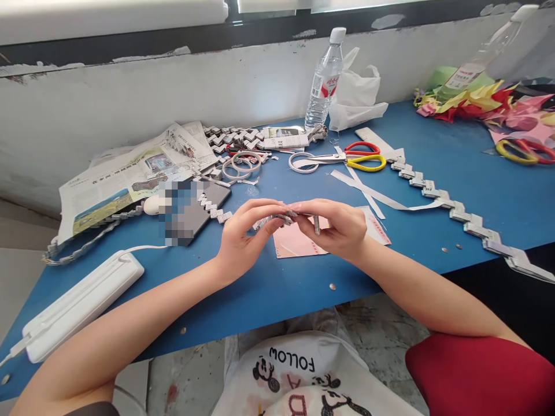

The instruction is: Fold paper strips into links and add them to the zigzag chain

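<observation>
Near the middle of the view, my left hand has its thumb and fingers closed on a small folded newspaper piece. My right hand meets it there, fingertips pinched on the same piece, and a narrow strip end points down between its fingers. The fingers hide much of the piece. Below both hands lies a pink sheet on the blue table. A zigzag chain of folded paper lies left of my left hand, over a dark, blurred-out flat object.
Scissors, tape rolls and white strips lie beyond the hands. Newspapers and a white power strip are left. A long zigzag chain runs along the right. A bottle stands by the wall.
</observation>
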The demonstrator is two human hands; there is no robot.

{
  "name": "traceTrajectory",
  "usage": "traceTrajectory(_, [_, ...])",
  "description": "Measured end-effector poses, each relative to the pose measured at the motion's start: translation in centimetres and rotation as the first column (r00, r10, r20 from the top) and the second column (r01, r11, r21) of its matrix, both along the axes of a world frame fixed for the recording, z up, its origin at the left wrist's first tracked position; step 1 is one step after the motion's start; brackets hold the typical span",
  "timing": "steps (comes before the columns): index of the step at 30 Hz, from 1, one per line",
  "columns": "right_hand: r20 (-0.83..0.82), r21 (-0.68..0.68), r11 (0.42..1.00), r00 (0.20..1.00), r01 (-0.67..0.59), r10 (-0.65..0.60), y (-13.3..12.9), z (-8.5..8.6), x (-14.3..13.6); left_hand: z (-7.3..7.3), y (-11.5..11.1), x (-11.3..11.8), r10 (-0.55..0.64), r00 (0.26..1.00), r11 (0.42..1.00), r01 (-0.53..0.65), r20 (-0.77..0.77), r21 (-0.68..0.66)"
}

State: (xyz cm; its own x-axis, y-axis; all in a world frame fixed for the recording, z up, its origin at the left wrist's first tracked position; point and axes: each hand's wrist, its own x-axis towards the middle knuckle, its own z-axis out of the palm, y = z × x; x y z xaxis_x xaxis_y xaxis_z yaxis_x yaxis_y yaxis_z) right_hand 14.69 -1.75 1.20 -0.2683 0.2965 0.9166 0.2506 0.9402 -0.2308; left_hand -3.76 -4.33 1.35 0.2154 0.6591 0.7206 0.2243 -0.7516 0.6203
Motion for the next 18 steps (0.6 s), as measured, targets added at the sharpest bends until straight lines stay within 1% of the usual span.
traceTrajectory(4, [-0.024, 0.008, 1.0, 0.999, -0.026, 0.026, -0.1, -0.1, 0.1, 0.8, 0.0, -0.4, 0.061, 0.993, 0.986, -0.043, -0.104, 0.164])
traceTrajectory(7, [-0.005, 0.007, 0.998, 0.998, -0.059, 0.059, -0.1, 0.0, 0.1, 1.1, -0.2, -0.6, 0.115, 0.981, 0.975, -0.082, -0.156, 0.209])
traceTrajectory(9, [0.002, -0.008, 0.998, 0.998, -0.062, 0.062, -0.1, 0.0, 0.1, 1.2, -0.4, -0.6, 0.139, 0.975, 0.978, -0.107, -0.172, 0.181])
traceTrajectory(13, [0.031, -0.049, 0.998, 0.999, -0.025, 0.027, -0.1, 0.1, 0.2, 1.6, -0.7, -0.5, 0.146, 0.971, 0.987, -0.131, -0.19, 0.088])
traceTrajectory(18, [0.038, -0.054, 0.998, 0.999, -0.024, 0.027, -0.1, 0.2, 0.2, 2.5, -1.0, -0.2, 0.1, 0.978, 0.995, -0.101, -0.183, 0.007])
